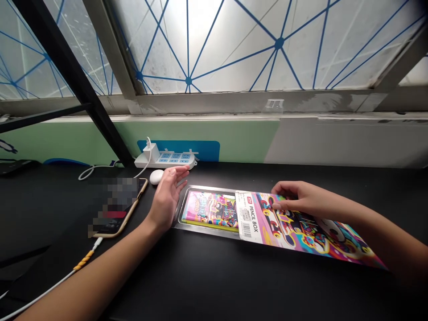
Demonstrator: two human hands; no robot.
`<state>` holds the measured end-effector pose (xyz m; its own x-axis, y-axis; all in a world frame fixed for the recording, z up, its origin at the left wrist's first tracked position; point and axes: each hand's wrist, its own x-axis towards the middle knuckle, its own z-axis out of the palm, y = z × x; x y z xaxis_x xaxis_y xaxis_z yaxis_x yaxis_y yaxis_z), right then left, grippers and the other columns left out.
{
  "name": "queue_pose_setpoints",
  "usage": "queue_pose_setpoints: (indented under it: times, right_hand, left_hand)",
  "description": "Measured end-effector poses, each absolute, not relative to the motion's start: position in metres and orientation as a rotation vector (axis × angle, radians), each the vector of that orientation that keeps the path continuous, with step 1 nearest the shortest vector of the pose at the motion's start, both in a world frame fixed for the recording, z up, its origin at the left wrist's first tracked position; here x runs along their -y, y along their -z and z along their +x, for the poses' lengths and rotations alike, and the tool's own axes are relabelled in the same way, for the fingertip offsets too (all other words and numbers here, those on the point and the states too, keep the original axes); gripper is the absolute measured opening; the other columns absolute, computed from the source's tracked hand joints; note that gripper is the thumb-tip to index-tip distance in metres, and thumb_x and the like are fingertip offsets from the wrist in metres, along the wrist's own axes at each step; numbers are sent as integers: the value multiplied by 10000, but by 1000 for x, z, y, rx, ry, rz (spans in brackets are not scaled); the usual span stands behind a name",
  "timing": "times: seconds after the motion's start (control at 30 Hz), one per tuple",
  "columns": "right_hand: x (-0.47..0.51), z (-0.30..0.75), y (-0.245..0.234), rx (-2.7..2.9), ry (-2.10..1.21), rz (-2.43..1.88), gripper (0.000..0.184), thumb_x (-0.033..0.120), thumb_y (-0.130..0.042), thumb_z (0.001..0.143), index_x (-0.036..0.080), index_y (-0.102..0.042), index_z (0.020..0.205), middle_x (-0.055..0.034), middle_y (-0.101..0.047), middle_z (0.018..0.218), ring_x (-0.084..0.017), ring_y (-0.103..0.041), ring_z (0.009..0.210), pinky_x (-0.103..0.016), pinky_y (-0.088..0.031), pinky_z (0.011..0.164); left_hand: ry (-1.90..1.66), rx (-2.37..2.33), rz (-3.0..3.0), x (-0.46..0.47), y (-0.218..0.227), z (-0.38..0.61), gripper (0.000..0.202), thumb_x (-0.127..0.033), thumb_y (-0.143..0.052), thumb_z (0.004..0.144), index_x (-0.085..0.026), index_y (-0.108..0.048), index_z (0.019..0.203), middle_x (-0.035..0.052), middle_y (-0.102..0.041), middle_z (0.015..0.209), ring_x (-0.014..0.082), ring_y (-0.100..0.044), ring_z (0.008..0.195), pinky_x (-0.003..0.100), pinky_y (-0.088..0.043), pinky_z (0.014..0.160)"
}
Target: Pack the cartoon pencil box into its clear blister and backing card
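A colourful pencil box [210, 208] lies in a clear plastic tray [207, 231] on the black table. A brightly printed card [287, 229], with a white "PENCIL BOX" label, covers the tray's right part and reaches far to the right. My right hand [294, 196] grips the card at its far edge, thumb on top and the other fingers partly hidden behind it. At the tray's left end, my left hand [169, 196] is open, fingers stretched out and its palm side against or very near the plastic rim.
To the left lies a phone [129, 214] with a white charging cable [50, 287]. A small white rounded case [156, 177] sits just beyond my left hand. Against the wall stands a power strip [174, 158] with a plugged-in charger. A dark slanted bar [100, 118] rises at left.
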<state>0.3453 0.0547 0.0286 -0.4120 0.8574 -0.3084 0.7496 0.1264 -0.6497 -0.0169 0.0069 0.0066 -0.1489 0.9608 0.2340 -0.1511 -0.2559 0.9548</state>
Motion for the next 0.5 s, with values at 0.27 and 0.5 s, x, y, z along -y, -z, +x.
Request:
queue_pose_setpoints:
  times: [0.27,0.5]
  right_hand:
    - [-52,331,-25,2313,-940,-1667,520,680,-694,796,271,-700,1116,-70,-763,1016,-295,-697,886,-380,-537,743]
    - [-56,269,-36,2416,-845,-1668,563,718,-643,799,284,-696,1154,-63,-766,1127,-302,-715,984,-357,-553,788]
  left_hand:
    - [-1558,-1070,1268,2,-9,-8,453,-543,-214,1054,-271,-542,1207,78,-585,1492,242,-497,1434,455,-374,1180]
    - [-1571,-1006,1148,0,-8,-9,403,-517,-282,1058,-251,-562,1172,93,-614,1447,247,-503,1425,473,-305,1218]
